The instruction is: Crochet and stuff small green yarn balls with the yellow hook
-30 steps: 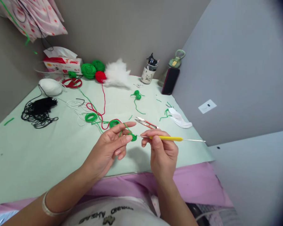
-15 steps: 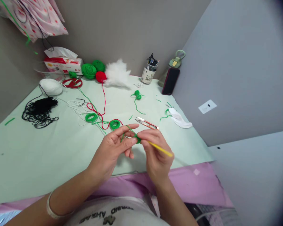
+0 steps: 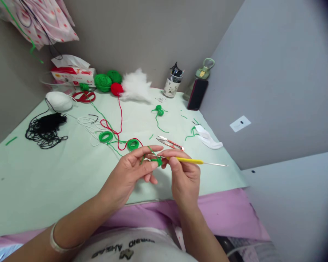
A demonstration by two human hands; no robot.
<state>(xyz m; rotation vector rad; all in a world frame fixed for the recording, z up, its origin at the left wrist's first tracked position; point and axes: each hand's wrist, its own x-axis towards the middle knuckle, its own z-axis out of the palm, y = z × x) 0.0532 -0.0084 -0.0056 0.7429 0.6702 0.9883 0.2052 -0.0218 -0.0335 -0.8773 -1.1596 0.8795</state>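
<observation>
My left hand [image 3: 131,171] pinches a small green crochet piece [image 3: 159,161] between thumb and fingers, with green yarn [image 3: 150,149] looped over the forefinger. My right hand [image 3: 184,174] grips a yellow-handled crochet hook [image 3: 190,160] that lies nearly level, its tip pushed into the green piece. Both hands hover above the front part of the pale green table [image 3: 71,174].
Red thread snips [image 3: 170,142] lie just beyond my hands. Green yarn rings [image 3: 106,136], red yarn, a black yarn tangle [image 3: 45,127], a white ball [image 3: 58,100], yarn balls [image 3: 103,82], stuffing [image 3: 135,86], a tissue box [image 3: 72,74], a jar [image 3: 171,86] and a phone [image 3: 197,94] stand farther back.
The hook swung down and in toward the green piece half a second ago, then tipped back to level with its tip in the work. My left hand stayed almost still.
</observation>
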